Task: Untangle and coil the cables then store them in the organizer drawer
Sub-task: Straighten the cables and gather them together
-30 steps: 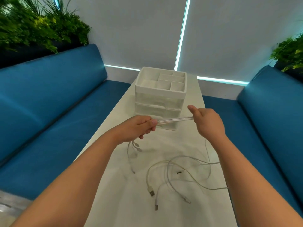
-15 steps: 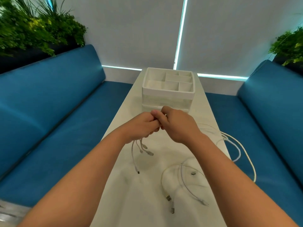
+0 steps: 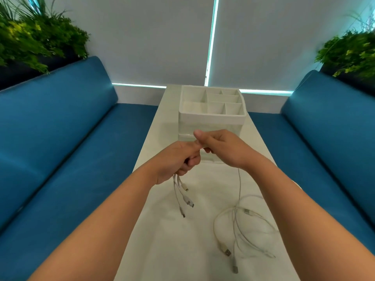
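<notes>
Left hand (image 3: 179,160) gripping the bundled white charging cables (image 3: 183,196), right hand (image 3: 221,148) pinching them alongside; we should draw each loop evenly, keeping the plug ends (image 3: 187,203) together.

Quantities: two hands (image 3: 203,153); one organizer (image 3: 212,116), seven top compartments; two sofas (image 3: 60,122); two plants (image 3: 36,37).

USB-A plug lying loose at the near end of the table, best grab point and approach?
Probably pinch the USB-A plug across its flat metal shell where the cord joins, coming from above. It lies flat on the table, clear of both hands, with loose cable loops just behind it.
</notes>
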A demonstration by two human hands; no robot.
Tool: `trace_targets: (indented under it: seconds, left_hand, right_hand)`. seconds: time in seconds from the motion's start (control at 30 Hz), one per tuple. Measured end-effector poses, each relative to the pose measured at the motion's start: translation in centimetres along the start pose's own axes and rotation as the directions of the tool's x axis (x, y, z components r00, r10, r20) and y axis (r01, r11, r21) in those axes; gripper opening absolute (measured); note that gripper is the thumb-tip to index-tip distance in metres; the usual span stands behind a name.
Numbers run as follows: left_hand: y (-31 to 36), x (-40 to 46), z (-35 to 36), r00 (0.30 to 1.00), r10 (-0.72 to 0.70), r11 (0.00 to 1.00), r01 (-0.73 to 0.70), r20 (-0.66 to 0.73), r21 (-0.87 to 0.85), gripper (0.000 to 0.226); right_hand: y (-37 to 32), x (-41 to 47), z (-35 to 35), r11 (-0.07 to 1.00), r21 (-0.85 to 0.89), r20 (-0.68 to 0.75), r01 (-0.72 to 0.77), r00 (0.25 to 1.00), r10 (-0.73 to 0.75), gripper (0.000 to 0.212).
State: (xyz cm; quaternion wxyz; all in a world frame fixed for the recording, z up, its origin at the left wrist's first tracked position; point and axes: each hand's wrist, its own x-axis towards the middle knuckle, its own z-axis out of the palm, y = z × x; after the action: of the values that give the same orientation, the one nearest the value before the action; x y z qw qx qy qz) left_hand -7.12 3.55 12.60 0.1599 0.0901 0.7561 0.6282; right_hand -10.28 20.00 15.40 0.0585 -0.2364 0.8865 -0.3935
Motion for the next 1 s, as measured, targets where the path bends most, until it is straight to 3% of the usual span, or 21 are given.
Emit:
trace_targets:
  seconds: [0.2,0.4,0.5,0.6,0.8,1.0]
  left_hand:
    - [-1.7,-0.6,-2.3,0.998,-0.068,0.975,0.068,0.011,-0.210,0.045]
    - [-1.8,-0.9,-2.6,0.998,-0.046,0.966,0.054,0.039,-0.253,0.037]
    - [-1.9,-1.1,-3.0,1.000,-0.015,0.967,0.017,0.011,-0.256,0.037]
    - [-2.0,-1.3,-3.1,1.000,0.002,0.945,-0.011,-0.027,-0.326,0.037]
    - [-2.1,-1.1,-3.0,0.995,-0.002,0.952,-0.029,-0.099,-0.304,0.035]
    - [-1.4,-0.8,-3.6,0.994,0.003,0.968,-0.030,-0.110,-0.248,0.036]
  right_hand:
    - [1.6,0.0,-0.5,0.989,-0.127,0.116,0.072,0.992,-0.057,0.052]
    - [2.7,0.2,0.5,0.973,-0.226,-0.057,-0.043,0.998,0.031,0.062]
    - [2.6,0.3,0.3,0.994,-0.078,-0.058,-0.083,0.995,0.079,0.064]
    - [2.6,0.5,-0.6,0.996,0.069,0.025,-0.050,0.999,0.048,0.049]
    - [3.7,0.5,-1.6,0.986,-0.164,0.069,-0.008,0.997,0.019,0.030]
    - [3.9,-0.7,-3.2,0.903,-0.422,-0.180,-0.085,0.984,0.009,0.070]
